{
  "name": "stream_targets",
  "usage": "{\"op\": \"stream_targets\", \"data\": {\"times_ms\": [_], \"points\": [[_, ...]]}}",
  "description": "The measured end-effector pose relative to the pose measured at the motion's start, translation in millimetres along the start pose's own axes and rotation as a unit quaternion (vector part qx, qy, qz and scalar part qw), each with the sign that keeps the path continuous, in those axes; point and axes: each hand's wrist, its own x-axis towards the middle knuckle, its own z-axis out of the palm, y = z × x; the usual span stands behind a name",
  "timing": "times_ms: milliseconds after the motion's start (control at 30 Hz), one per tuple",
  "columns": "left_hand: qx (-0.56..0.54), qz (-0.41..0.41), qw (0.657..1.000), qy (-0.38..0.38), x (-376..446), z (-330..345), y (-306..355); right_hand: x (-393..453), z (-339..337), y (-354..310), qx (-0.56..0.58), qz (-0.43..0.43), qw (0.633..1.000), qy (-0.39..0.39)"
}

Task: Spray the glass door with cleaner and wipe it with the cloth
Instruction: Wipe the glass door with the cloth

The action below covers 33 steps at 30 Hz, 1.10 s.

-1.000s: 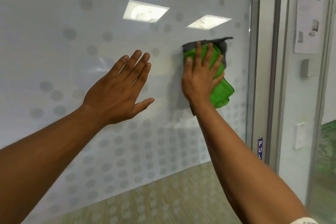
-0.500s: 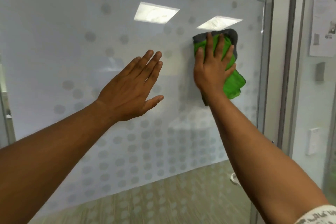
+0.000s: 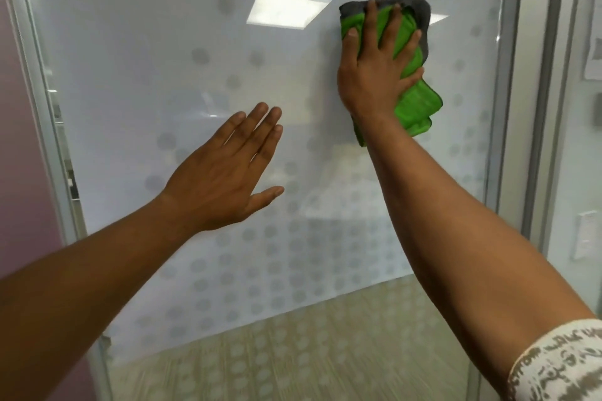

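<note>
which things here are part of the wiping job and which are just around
Part of the job:
frosted dotted glass door
green and grey microfibre cloth
right hand, pressing the cloth flat to the glass
left hand, open by the glass

Just around:
white paper notice
white wall switch
No spray bottle shows.

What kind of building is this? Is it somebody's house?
Probably an office, not a house. The frosted glass door with grey dots sits in a metal frame, square ceiling light panels reflect in it, and a white paper notice hangs on the wall.
</note>
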Motion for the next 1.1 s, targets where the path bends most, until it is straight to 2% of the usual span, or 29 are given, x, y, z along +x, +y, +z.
{"op": "stream_targets", "data": {"times_ms": [267, 400, 500, 733, 867, 967, 1100], "points": [[-0.008, 0.02, 1.0, 0.014, -8, 1, 0, -46, 12, -41, -0.015, -0.094, 0.995, -0.001], [-0.021, 0.0, 1.0, 0.015, -12, 2, 1, -73, 14, -32, -0.051, -0.141, 0.989, 0.0], [-0.026, -0.007, 0.999, 0.02, -13, 2, 1, -98, 15, -12, -0.059, -0.141, 0.988, -0.006], [-0.018, -0.003, 1.0, 0.009, -14, -1, 2, -118, 10, 51, -0.048, -0.023, 0.998, -0.018], [-0.005, 0.001, 1.0, 0.005, -14, 1, 3, -123, 3, 100, -0.027, 0.124, 0.992, -0.025], [0.004, 0.006, 1.0, 0.01, -13, 2, 3, -157, 4, 130, -0.005, 0.211, 0.977, -0.022], [0.005, 0.009, 1.0, 0.004, -13, 3, 3, -223, 12, 131, 0.012, 0.255, 0.967, -0.017]]}}
